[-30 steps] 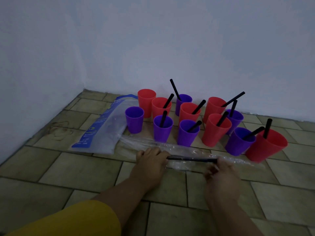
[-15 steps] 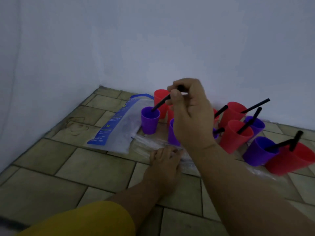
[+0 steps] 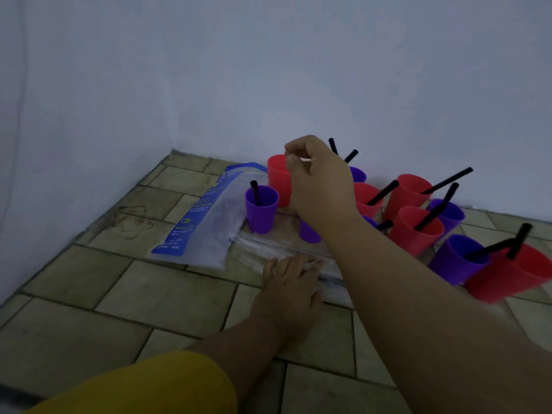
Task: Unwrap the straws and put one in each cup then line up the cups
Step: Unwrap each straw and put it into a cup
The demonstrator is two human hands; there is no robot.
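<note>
Looking down from the head camera, the scene is a dim corner where two plain pale blue-white walls (image 3: 268,70) meet a floor of olive-beige stone tiles (image 3: 143,297) with dark joints. A brownish looped stain (image 3: 131,219) marks one tile near the left wall.

A flat clear plastic bag with a blue printed band (image 3: 206,225) lies on the floor. There is white lettering on the band, but it is too blurred to read.

Red and purple cups stand clustered near the back wall. The leftmost purple plastic cup (image 3: 260,213) stands upright just beside the bag. The black plastic straw (image 3: 255,193) in it is almost vertical, its top leaning slightly left. Behind this cup stands a tall red plastic cup (image 3: 277,180). Farther right, the long black straw (image 3: 448,180) in another red cup (image 3: 406,195) slants up and to the right, as do most of the other straws.

The right hand (image 3: 319,186) hovers over the cups with its fingers curled and thumb against forefinger, seemingly holding nothing. The left hand (image 3: 291,282), from a yellow sleeve (image 3: 149,386), lies flat with straight fingers pressing on a crinkled clear plastic wrapper (image 3: 268,249) stretched along the floor in front of the cups.
</note>
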